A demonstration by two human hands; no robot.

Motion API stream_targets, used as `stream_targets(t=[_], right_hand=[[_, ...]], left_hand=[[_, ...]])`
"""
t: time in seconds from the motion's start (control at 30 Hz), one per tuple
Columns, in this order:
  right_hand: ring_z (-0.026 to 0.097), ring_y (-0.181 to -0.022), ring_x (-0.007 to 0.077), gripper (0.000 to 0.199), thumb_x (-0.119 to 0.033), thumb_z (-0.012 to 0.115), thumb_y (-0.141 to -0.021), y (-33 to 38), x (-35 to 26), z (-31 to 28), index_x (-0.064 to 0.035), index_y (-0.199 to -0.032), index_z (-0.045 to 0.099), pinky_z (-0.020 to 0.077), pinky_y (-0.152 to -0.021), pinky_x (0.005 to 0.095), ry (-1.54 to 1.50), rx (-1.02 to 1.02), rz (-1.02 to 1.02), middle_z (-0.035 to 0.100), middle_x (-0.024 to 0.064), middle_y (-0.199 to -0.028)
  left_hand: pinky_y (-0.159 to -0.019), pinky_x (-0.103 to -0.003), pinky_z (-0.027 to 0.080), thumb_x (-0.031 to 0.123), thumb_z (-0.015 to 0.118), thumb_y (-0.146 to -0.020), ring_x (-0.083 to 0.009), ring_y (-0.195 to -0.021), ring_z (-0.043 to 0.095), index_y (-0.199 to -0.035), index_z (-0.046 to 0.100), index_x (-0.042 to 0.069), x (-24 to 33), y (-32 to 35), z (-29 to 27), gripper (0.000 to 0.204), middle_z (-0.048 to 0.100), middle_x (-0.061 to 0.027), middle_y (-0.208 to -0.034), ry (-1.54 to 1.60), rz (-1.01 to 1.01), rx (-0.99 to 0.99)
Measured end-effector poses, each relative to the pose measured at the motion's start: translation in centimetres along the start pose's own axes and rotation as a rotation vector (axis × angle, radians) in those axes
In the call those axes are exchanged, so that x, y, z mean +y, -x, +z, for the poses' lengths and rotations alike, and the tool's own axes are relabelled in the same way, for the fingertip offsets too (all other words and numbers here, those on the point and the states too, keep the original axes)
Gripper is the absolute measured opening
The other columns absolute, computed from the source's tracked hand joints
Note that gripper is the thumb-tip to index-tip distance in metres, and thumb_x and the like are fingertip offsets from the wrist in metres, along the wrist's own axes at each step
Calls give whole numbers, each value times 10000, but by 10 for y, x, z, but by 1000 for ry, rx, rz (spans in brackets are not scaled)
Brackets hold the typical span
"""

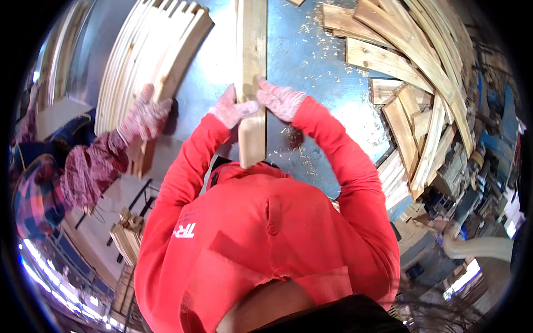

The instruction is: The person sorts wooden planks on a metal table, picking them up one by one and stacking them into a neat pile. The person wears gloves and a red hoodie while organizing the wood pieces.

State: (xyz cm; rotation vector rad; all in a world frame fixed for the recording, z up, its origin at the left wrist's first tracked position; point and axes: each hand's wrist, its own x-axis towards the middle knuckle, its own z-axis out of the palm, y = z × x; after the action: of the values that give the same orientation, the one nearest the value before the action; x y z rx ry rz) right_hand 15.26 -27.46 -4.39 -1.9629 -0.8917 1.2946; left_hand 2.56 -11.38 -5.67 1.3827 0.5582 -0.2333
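A long pale wooden board (252, 50) runs away from my body across the metal table, its rounded near end close to my red jacket. My left hand (230, 109), in a pale work glove, grips the board's left edge, with the thumb laid across the top face. On the opposite edge my gloved right hand (280, 100) holds the board, its fingertips against the wood. The undersides of both hands' grips are hidden.
At left, a co-worker's gloved hand (145, 115) rests on a row of stacked boards (147, 53). Loose planks (388, 58) and short offcuts (402, 125) pile up at right. Wood shavings (316, 47) litter the blue-grey metal table (297, 61). A pale hose (483, 248) lies at lower right.
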Motion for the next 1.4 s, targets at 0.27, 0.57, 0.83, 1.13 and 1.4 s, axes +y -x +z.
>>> stream_targets(t=[0.27,0.57,0.83,1.13,1.4], right_hand=[[409,-1329,328,1047,-484,809,-648,106,122,-284,-134,-1482,282,371,-1058,429,1380,533,558,442,175,-1437],[515,-1232,352,863,-410,730,-736,133,188,-332,-201,-1474,334,403,-1016,433,930,390,653,517,227,-1348],[606,-1032,285,370,-147,567,-847,97,237,-210,-114,-1212,621,496,-891,361,283,475,-98,624,133,-1189],[676,-833,243,345,-287,629,-894,3,73,-121,31,-1026,616,554,-767,331,-467,667,100,692,173,-925],[543,-1181,346,746,-507,668,-782,-9,41,-191,-23,-1321,495,419,-1013,411,352,526,389,587,213,-1252]], left_hand=[[-867,-336,534,206,747,-808,-196,-952,663,-1243,558,7,-6,-47,-14,514,681,-103,-1059,60,-44,48],[-841,-334,531,200,717,-823,-204,-916,661,-1191,591,14,43,-40,-1,431,676,-113,-1074,-56,-135,290],[-869,-452,491,357,658,-820,-401,-1049,615,-1317,461,177,50,59,-121,564,642,-192,-1149,-1188,-290,637],[-968,-485,437,233,708,-798,-418,-1162,527,-1457,251,81,39,33,-98,816,451,-254,-1368,-1089,434,678],[-957,-369,466,98,626,-803,-299,-1138,592,-1370,456,88,-17,-36,31,591,623,-170,-1202,-361,97,243]])
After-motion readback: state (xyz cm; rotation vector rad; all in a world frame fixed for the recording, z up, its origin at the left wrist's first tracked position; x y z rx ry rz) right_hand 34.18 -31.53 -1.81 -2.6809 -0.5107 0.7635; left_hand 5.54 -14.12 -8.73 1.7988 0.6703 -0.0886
